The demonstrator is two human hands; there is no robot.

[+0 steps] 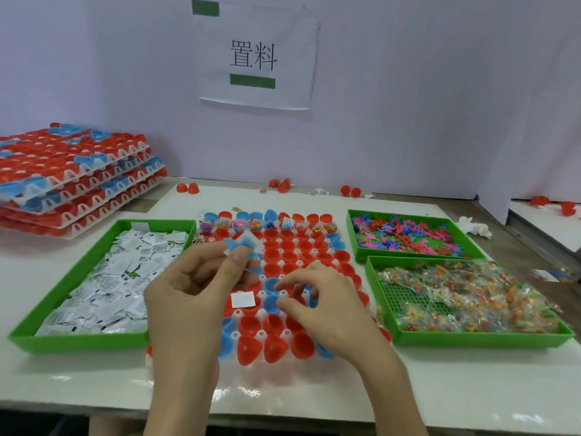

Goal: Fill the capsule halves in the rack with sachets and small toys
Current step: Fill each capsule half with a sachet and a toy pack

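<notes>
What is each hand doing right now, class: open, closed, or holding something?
Left hand: pinches white sachets between thumb and fingers.
Right hand: open, fingers loosely curled over the rack, nothing visible in it.

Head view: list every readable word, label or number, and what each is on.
"置料": black print on the white paper sheet taped to the wall.
Sachets in the left green tray: black print, too small to read.
Loose sachets at the table's back edge: print blurred.
Sachet pinched by the left hand: no legible print.
No other text is legible.
</notes>
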